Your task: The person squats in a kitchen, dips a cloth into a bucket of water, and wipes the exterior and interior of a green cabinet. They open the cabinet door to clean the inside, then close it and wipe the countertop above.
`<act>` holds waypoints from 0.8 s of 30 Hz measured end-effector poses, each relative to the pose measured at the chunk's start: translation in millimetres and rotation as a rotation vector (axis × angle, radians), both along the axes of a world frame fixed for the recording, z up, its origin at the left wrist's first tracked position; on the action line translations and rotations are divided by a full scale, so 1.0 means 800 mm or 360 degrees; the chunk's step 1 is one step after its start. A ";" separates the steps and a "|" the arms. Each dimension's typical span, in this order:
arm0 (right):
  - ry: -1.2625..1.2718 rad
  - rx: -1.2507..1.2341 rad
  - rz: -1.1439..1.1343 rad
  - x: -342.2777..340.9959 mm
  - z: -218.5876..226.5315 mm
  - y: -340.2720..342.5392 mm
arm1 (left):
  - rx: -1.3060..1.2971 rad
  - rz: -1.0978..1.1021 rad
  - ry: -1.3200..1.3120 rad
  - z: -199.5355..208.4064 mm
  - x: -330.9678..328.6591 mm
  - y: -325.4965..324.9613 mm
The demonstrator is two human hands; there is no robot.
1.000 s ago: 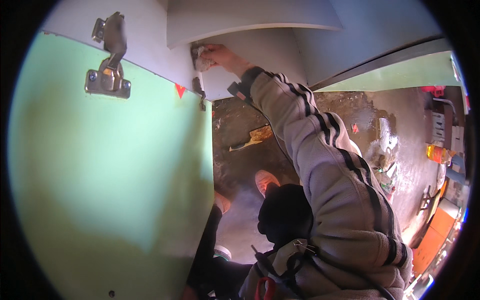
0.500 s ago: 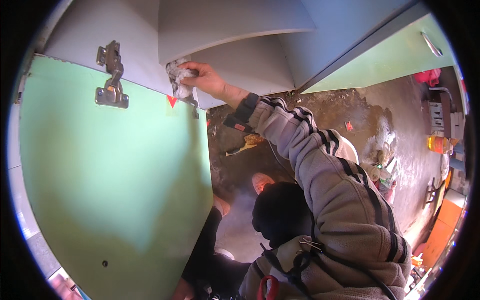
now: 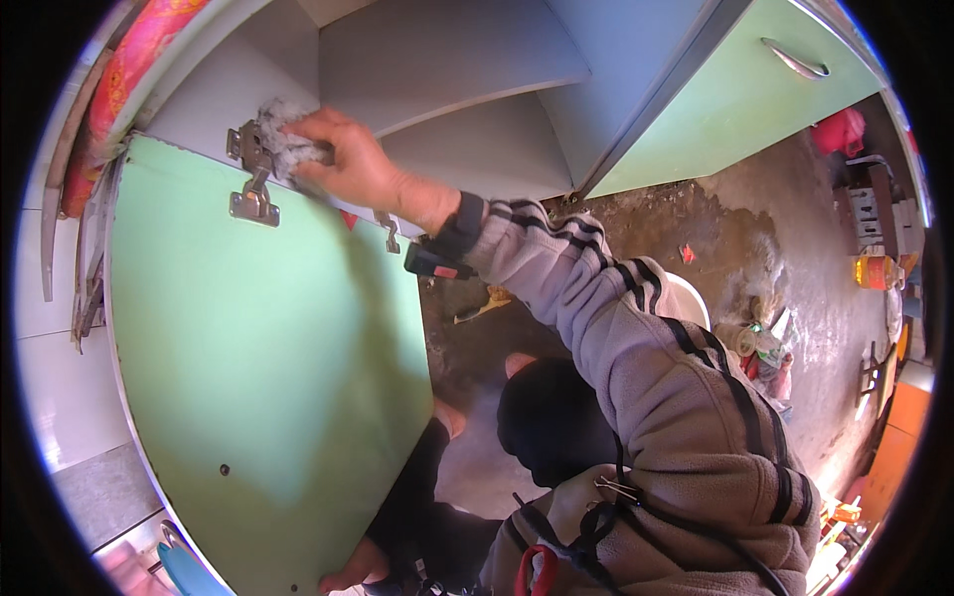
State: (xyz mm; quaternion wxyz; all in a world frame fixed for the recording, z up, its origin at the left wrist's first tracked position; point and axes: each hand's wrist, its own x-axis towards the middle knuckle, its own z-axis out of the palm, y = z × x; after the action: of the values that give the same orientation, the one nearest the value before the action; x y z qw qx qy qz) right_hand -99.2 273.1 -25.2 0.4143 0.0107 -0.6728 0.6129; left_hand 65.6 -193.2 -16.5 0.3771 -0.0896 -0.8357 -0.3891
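Grey rag [image 3: 288, 134] clenched in my right hand [image 3: 363, 169] has moved onto the hinge [image 3: 253, 184]; left hand [image 3: 350, 568], under the hinge, unclear.

The right hand [image 3: 363, 169] covers most of the grey rag [image 3: 283, 134], so only a frayed edge shows by the upper hinge [image 3: 253, 174]. The left hand [image 3: 348, 571] is cut by the lower edge and half hidden behind the green cabinet door [image 3: 268, 377]; whether it grips the door cannot be told. The cabinet's inside [image 3: 447, 60] runs out of the picture at the top. Small things on the floor [image 3: 755, 348] at right are too blurred to name.
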 end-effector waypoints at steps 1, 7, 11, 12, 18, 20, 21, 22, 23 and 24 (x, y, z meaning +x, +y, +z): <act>-0.0018 0.0021 -0.0052 0.002 -0.006 -0.002 | 0.0010 -0.0004 -0.0011 0.000 0.000 0.000; -0.0700 0.0266 -0.0142 0.022 -0.047 0.000 | 0.0028 -0.0066 -0.0046 0.003 -0.003 0.006; -0.0483 0.0090 -0.0083 0.013 -0.012 0.006 | 0.0053 -0.0001 -0.0101 0.000 -0.001 0.008; -0.0273 0.0078 -0.0109 0.006 0.003 0.008 | 0.0046 0.0018 -0.0108 -0.001 0.000 0.007; -0.0074 -0.0035 -0.0151 -0.025 0.037 0.019 | 0.0088 0.0064 -0.0140 -0.008 0.001 -0.001; -0.0125 0.0006 -0.0113 -0.026 0.019 0.022 | 0.0383 -0.0161 -0.0142 -0.009 0.001 0.002; -0.0285 -0.0014 -0.0095 -0.024 0.008 0.023 | 0.0448 -0.0184 -0.0170 -0.008 0.001 0.005; -0.0374 0.0145 -0.0087 -0.021 -0.003 0.026 | 0.0513 -0.0205 -0.0198 -0.007 0.001 0.009; -0.0551 0.0282 -0.0076 -0.017 -0.011 0.030 | 0.0500 -0.0178 -0.0210 -0.004 0.002 0.014; -0.0858 0.0412 -0.0082 -0.013 -0.016 0.031 | 0.0494 -0.0154 -0.0218 -0.003 0.001 0.018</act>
State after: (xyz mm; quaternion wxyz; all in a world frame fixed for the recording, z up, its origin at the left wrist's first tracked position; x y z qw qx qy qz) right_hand -109.7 297.8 -38.1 0.2313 -0.1169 -0.8311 0.4921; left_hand 66.4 -178.7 -18.9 0.3093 -0.0437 -0.7840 -0.5364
